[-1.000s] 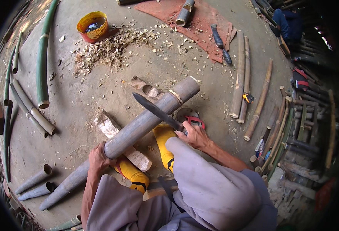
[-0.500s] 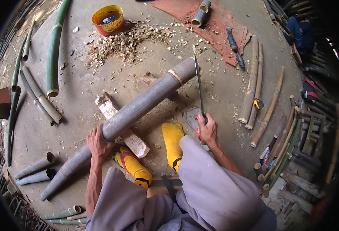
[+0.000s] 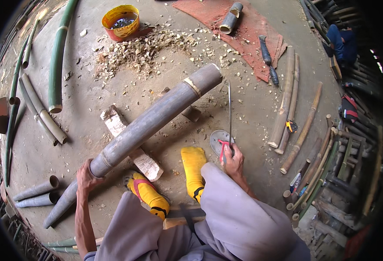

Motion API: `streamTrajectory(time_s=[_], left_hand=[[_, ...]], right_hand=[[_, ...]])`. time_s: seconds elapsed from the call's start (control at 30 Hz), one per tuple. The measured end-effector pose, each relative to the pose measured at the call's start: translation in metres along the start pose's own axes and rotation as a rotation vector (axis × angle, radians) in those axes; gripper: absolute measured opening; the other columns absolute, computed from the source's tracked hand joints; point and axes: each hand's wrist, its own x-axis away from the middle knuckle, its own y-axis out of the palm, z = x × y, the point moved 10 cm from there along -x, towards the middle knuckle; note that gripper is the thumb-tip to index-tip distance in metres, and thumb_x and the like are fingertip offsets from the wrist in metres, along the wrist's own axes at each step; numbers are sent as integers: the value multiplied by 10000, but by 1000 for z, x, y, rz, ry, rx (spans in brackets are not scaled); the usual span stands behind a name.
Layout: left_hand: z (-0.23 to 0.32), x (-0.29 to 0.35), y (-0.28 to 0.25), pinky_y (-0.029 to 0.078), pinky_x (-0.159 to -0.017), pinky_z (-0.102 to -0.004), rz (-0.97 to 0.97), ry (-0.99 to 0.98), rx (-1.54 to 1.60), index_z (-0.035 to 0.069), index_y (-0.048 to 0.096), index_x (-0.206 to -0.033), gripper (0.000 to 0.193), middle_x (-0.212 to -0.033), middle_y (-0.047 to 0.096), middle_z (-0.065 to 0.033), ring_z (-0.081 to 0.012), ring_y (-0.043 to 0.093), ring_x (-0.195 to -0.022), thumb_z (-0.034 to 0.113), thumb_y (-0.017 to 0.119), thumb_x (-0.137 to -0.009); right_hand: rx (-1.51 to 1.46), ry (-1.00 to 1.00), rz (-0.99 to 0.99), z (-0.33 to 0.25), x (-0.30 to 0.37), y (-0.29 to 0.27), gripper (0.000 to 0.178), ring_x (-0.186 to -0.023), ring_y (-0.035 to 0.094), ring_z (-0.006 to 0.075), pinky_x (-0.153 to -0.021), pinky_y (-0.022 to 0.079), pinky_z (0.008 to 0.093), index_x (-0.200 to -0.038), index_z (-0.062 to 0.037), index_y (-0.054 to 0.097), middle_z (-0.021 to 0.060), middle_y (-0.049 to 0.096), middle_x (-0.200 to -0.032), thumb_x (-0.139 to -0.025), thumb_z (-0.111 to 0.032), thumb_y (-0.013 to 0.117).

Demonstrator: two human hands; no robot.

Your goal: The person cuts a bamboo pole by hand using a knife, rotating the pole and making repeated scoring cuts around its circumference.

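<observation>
A long grey bamboo pole point(image 3: 148, 126) lies slanted across a wooden block point(image 3: 130, 141) on the ground in front of me. My left hand point(image 3: 87, 176) grips the pole near its lower end. My right hand point(image 3: 232, 158) holds a long knife point(image 3: 229, 111) by the handle, blade pointing up and away, edge-on, to the right of the pole and clear of it. My feet in yellow socks point(image 3: 193, 169) rest below the pole; a sandal point(image 3: 219, 140) lies beside my right hand.
Wood chips point(image 3: 143, 50) and a yellow bowl point(image 3: 121, 21) lie beyond the pole. A red cloth point(image 3: 243, 30) holds a short bamboo piece point(image 3: 230, 18). Bamboo canes point(image 3: 287, 100) lie at right, green and grey stalks point(image 3: 56, 56) at left, cut tubes point(image 3: 37, 191) lower left.
My right hand has swung the knife off the pole and out to the right, turning the blade upright. The left hand keeps its grip on the pole.
</observation>
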Motion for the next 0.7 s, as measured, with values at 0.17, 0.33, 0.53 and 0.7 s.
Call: streamTrajectory(time_s=[0.17, 0.33, 0.53, 0.7], left_hand=[[32, -5, -10, 472, -904, -451, 162, 119, -48, 68, 591, -1157, 771, -1061, 662, -162, -346, 626, -1011, 307, 838, -466], [150, -12, -27, 389, -985, -444, 442, 265, -52, 93, 535, -1258, 801, -1135, 608, -125, -316, 554, -1116, 271, 828, -534], [132, 7, -12, 292, -1103, -482, 333, 321, -45, 154, 395, -1423, 1001, -1355, 496, -129, -315, 449, -1285, 237, 887, -556], [-44, 33, -4, 475, -928, -470, 166, -20, 14, 66, 559, -1238, 822, -1084, 654, -194, -389, 610, -1053, 195, 843, -478]], right_hand=[[73, -145, 92, -14, -2, -2, 360, -690, 632, 324, -616, 476, 434, -947, 5, 598, 185, 607, -779, -955, -353, 561], [-180, -70, 29, -42, 2, 11, 365, -491, 568, 165, -471, 452, 326, -910, -4, 567, 78, 565, -616, -977, -362, 556], [-81, -234, 44, -71, 8, 12, 349, -515, 591, 171, -486, 456, 339, -925, -2, 556, 86, 577, -612, -970, -348, 565], [-72, -254, 111, -53, 11, 1, 334, -509, 582, 182, -503, 460, 336, -957, 0, 570, 99, 589, -622, -968, -334, 565]])
